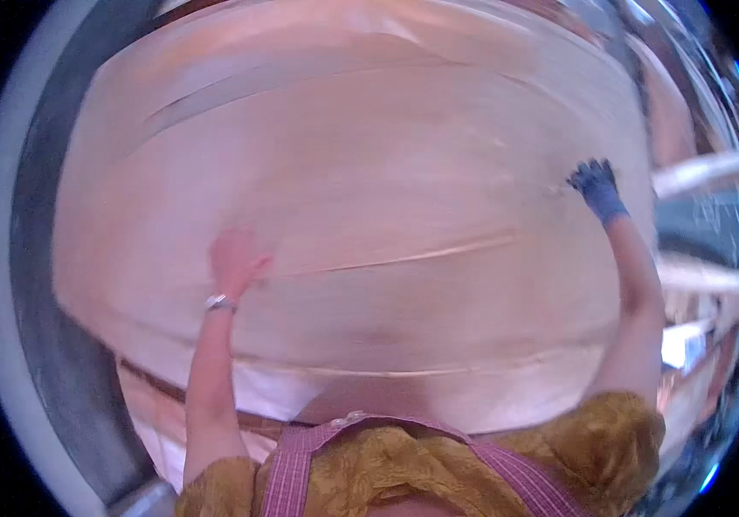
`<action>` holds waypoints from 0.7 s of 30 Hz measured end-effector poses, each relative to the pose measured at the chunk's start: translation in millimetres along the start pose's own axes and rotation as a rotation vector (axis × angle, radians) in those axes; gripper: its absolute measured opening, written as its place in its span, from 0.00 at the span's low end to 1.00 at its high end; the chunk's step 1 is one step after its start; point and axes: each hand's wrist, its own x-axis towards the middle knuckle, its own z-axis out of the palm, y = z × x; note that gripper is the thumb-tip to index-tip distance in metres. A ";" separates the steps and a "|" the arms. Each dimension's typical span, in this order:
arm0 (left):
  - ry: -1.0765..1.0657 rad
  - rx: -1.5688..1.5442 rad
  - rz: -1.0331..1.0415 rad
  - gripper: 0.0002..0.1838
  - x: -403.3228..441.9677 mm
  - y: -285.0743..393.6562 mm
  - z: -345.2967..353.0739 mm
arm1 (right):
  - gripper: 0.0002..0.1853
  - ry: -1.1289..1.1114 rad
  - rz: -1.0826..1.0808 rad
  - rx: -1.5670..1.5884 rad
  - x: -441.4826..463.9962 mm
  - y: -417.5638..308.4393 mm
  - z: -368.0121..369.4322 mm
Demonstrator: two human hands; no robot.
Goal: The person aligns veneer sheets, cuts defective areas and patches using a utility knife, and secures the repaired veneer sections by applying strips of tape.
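A large sheet of pale pinkish-tan material (387, 189), with several creases across it, spreads out in front of me. On its left part lies my left hand (237, 257), bare and blurred, with a silvery band (220, 302) at the wrist; its thumb points right, and its other fingers are smeared by motion. Near the sheet's right edge, my right hand (596, 184) wears a dark blue-grey glove and rests with its fingers spread. Nothing shows in the gloved hand.
A dark grey strip (59, 345) runs down the left side beyond the sheet's edge. At the right, pale beams (710, 174) stick out beside the sheet. A bright white patch (684, 348) shows lower right among blurred clutter.
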 end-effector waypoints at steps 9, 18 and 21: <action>0.095 -0.198 0.057 0.36 6.8 -82.7 -17.5 | 0.12 0.423 -0.632 0.611 99.2 -366.3 -224.5; 0.474 -0.279 -0.454 0.38 25.1 -472.6 38.7 | 0.13 0.016 -0.402 0.408 155.4 -482.7 -349.2; 0.472 -0.267 -0.511 0.46 22.0 -527.8 44.0 | 0.12 0.378 -0.749 0.569 231.5 -612.9 -431.0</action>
